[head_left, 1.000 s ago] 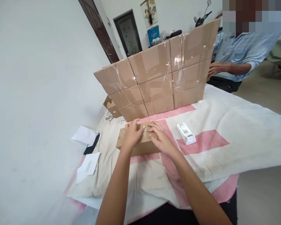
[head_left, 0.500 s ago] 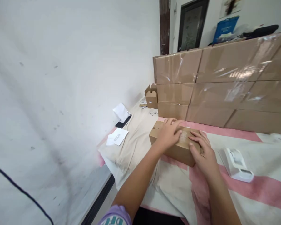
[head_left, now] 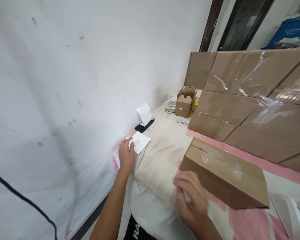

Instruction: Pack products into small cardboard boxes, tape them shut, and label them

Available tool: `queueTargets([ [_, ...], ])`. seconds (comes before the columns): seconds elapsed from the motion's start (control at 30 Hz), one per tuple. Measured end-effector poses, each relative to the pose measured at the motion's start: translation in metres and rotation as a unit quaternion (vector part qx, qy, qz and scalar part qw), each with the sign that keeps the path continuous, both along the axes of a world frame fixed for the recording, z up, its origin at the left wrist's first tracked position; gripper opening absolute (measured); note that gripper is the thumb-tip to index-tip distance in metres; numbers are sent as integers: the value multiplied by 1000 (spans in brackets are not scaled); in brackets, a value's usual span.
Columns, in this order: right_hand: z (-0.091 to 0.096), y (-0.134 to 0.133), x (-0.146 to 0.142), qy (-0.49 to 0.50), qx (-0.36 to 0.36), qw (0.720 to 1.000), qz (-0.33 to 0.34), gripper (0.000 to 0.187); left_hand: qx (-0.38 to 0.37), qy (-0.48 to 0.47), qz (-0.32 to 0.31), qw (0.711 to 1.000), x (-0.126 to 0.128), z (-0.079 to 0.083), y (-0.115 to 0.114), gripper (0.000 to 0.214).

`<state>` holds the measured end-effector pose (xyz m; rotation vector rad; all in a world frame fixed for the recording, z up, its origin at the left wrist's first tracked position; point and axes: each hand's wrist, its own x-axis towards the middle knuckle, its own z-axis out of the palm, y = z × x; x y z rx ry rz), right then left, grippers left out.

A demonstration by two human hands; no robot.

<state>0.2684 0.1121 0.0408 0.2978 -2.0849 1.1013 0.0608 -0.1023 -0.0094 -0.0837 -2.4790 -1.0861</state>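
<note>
My left hand [head_left: 126, 154] rests on a white paper label sheet [head_left: 138, 142] at the left edge of the cloth-covered table [head_left: 160, 156]; its fingers curl over the sheet's near corner. My right hand [head_left: 191, 199] hovers low in front of a taped brown cardboard box [head_left: 225, 173], smeared by motion, fingers loosely bent, holding nothing that I can see. The box lies flat on the pink and white cloth, just beyond that hand.
A wall of taped cardboard boxes [head_left: 252, 96] stands behind. A small open carton [head_left: 183, 103] and a yellow item sit at its left end. A dark phone with a white paper [head_left: 145, 116] lies by the wall. A white tape dispenser [head_left: 293, 213] sits at far right.
Both hands left the top of the brown box. My left hand reached left to the white label sheet; my right hand drew back toward me. The view swung left.
</note>
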Motion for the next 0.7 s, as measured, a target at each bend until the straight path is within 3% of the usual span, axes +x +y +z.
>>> queueTargets([
  [0.07,-4,-35,-48,-142,-83,985,47,24,-38,-55,5,998,-12,-11,-14,57],
  [0.1,-8,-47,-73,-214,-149,963,62,26,-72,-79,-5,994,-14,-16,-16,68],
  [0.17,-21,-61,-117,-315,-339,883,86,34,-149,-112,-45,981,-14,-24,-15,77],
  [0.23,-35,-65,-147,-326,-521,782,103,43,-205,-118,-78,969,-11,-28,-12,75],
  [0.3,-46,-65,-163,-294,-602,735,105,48,-216,-106,-89,966,-8,-29,-12,73],
  [0.53,-66,-59,-168,-281,-610,721,171,45,-225,-94,-85,966,-6,-23,-10,63],
  [0.7,-60,-71,-148,-304,-557,756,164,37,-255,-61,-111,959,21,-35,-10,52],
])
